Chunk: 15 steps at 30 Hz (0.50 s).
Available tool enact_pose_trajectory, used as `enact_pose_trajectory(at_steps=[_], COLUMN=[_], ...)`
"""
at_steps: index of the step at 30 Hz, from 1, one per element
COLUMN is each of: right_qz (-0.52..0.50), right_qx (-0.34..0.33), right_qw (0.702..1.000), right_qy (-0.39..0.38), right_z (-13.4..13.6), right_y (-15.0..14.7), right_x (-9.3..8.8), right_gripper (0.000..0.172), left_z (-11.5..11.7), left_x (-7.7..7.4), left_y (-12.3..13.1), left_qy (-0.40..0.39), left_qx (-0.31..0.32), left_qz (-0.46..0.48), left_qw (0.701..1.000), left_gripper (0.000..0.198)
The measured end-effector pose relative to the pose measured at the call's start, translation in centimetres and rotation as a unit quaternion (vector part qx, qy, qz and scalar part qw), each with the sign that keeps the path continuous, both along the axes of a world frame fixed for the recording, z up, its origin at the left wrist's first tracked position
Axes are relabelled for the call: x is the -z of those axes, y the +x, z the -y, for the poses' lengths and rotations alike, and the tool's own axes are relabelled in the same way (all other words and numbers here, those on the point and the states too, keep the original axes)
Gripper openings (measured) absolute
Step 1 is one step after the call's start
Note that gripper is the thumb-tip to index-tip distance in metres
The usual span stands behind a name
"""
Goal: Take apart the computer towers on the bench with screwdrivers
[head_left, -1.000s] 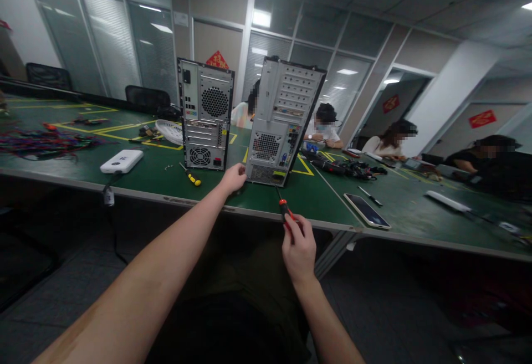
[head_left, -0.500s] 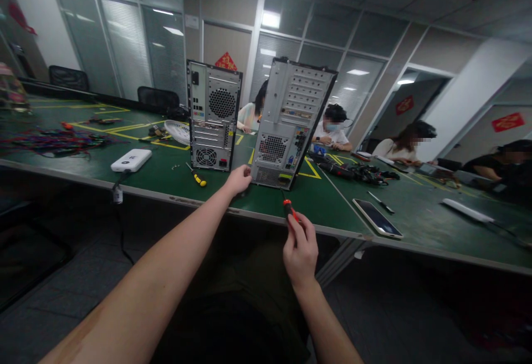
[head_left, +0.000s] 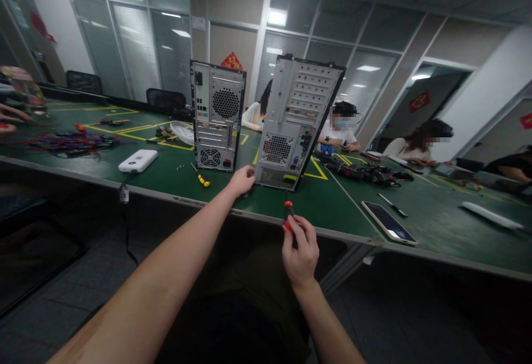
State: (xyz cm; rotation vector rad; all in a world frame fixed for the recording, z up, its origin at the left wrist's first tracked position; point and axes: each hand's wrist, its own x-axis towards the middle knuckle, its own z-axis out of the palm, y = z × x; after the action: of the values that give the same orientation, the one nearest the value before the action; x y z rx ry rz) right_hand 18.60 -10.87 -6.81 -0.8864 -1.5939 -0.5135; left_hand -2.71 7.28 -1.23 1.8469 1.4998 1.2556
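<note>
A large grey computer case (head_left: 276, 114) stands upright on the green table, its back panel facing me. My left hand (head_left: 242, 181) is at its lower left edge, fingers curled against the corner; the fingertips are partly hidden. In my right hand (head_left: 301, 247) is a red and black screwdriver (head_left: 288, 209), gripped by the handle and pointing away from me. Its thin shaft ends close to the case's bottom edge; contact is too small to tell. Left of it stands a smaller computer case (head_left: 214, 137). A yellow and black screwdriver (head_left: 203, 179) lies before that case.
On the left lie a white power bank (head_left: 138, 160) with a cable and a heap of coloured wires (head_left: 78, 141). To the right are a phone (head_left: 388, 221), a pen-like tool (head_left: 393, 205) and black cables (head_left: 369, 174). Several people sit around the table.
The view has turned slightly left. The red and black screwdriver now points straighter ahead in my right hand. My left hand stays at the large case, and both cases stand where they were.
</note>
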Motion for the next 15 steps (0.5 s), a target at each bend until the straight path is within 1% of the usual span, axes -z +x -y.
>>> enact_pose_trajectory(at_steps=[3,5,7,12,13,15], right_qz=[-0.043,-0.062,-0.064,-0.041,-0.041,-0.049], right_qx=[0.015,0.022,0.024,0.013,0.014,0.022], right_qw=[0.999,0.998,0.998,0.999,0.999,0.998], right_qy=[-0.001,0.002,0.009,0.013,0.013,0.014], right_z=[-0.01,-0.02,-0.05,-0.16,-0.17,-0.17], right_y=[0.22,0.47,0.61,0.36,0.31,0.31], right_x=[-0.17,-0.34,-0.43,-0.24,-0.19,-0.18], right_gripper=[0.020,0.018,0.020,0.035,0.034,0.027], left_z=[0.45,0.67,0.75,0.32,0.19,-0.06], left_x=[-0.37,-0.56,-0.62,-0.27,-0.18,-0.01], left_y=[0.11,0.16,0.16,0.04,0.02,0.03], left_qy=[-0.004,-0.009,-0.012,-0.009,-0.008,-0.007], left_qx=[-0.009,-0.014,-0.014,-0.010,-0.007,-0.006], left_qz=[-0.004,-0.006,-0.007,-0.008,-0.007,-0.005], left_qw=[1.000,1.000,1.000,1.000,1.000,1.000], left_gripper=[0.025,0.025,0.026,0.025,0.025,0.025])
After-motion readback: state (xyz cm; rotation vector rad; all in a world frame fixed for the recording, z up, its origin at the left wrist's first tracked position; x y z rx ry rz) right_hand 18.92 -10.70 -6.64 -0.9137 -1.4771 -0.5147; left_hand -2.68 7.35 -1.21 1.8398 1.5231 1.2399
